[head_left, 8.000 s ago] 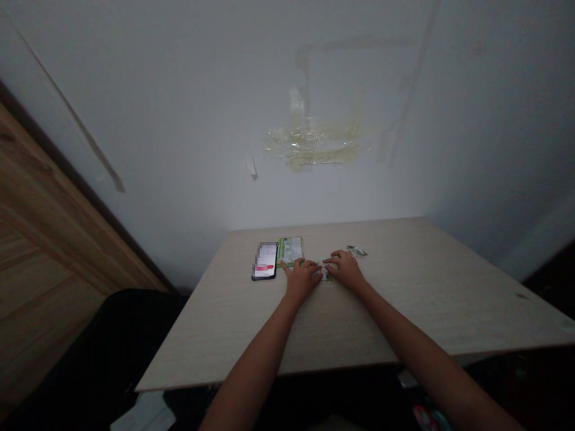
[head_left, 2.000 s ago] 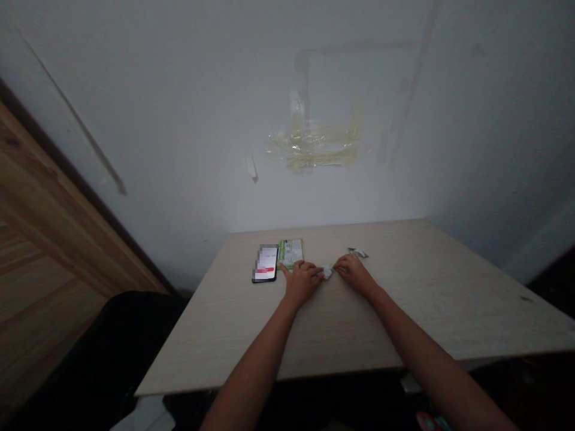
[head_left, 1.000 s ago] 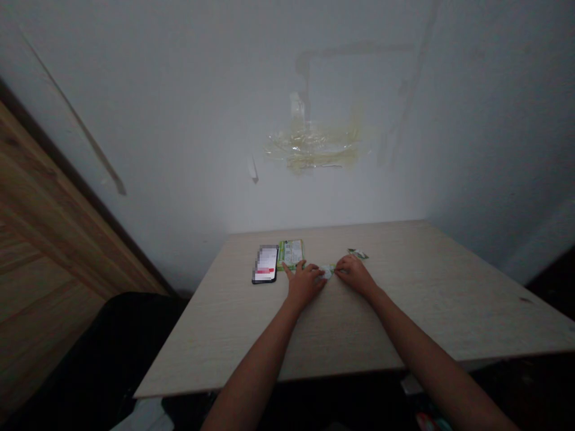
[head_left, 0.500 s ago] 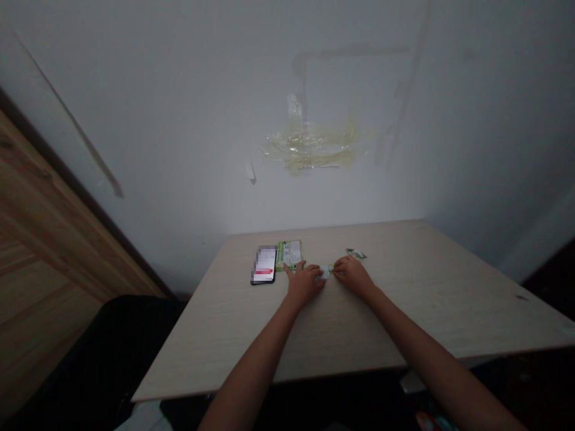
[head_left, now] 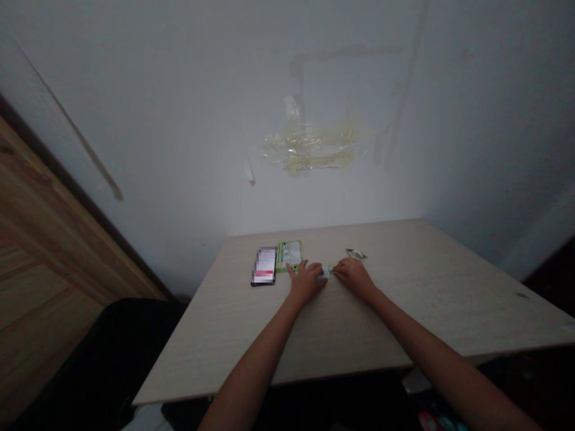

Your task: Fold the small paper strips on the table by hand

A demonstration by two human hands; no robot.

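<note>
A small white-and-green printed piece (head_left: 325,272), like paper or a packet, lies flat on the table between my hands. My left hand (head_left: 306,284) rests at its left end with fingers spread, the thumb and a fingertip touching it. The outer fingers of that hand reach the lower edge of a larger green-and-white printed packet or card (head_left: 290,254). With fingertips pinched together, my right hand (head_left: 356,276) grips the right end of the small piece. Beyond the right hand lies a small green-and-white scrap (head_left: 356,254). Exactly what the small piece is cannot be made out.
A phone (head_left: 265,266) with a lit, partly blurred screen lies left of the printed packet. The pale wooden table (head_left: 215,335) meets a wall with old tape (head_left: 309,149) on it. A dark chair-like shape (head_left: 130,335) and wooden panel stand at the left.
The view has shifted slightly. Both hands stay at the small piece, with only slight finger movement, and the other things on the table lie as before.
</note>
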